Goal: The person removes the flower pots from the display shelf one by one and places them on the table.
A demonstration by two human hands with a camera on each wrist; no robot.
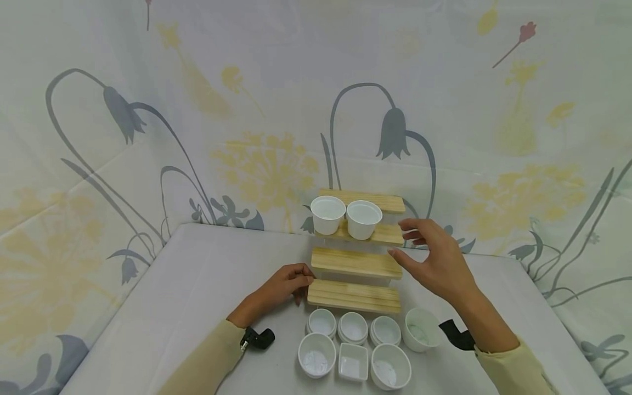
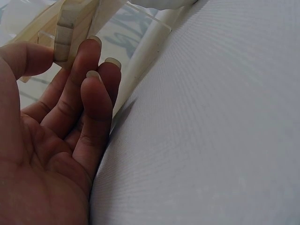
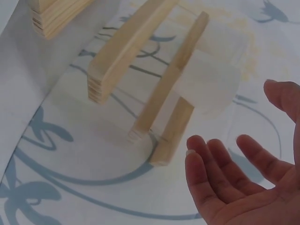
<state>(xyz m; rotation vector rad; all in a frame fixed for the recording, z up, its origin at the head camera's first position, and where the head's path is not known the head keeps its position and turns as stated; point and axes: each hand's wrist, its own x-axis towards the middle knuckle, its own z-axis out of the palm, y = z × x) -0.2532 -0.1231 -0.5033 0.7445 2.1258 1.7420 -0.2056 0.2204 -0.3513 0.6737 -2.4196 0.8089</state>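
A tiered rack has several pale wooden shelves rising like steps. My left hand holds the left end of its lowest shelf; in the left wrist view the thumb and a finger pinch the wood end. Two white cups stand side by side on the second shelf from the top, at its left and middle. Beside that shelf's right end is my right hand, thumb and fingers spread apart with nothing between them. The right wrist view shows its relaxed fingers apart from a cup.
In front of the rack stand small white round dishes, a square white dish, white bowls and a pale greenish cup at the right. Behind the rack hangs a flower-print cloth. A white surface lies underneath.
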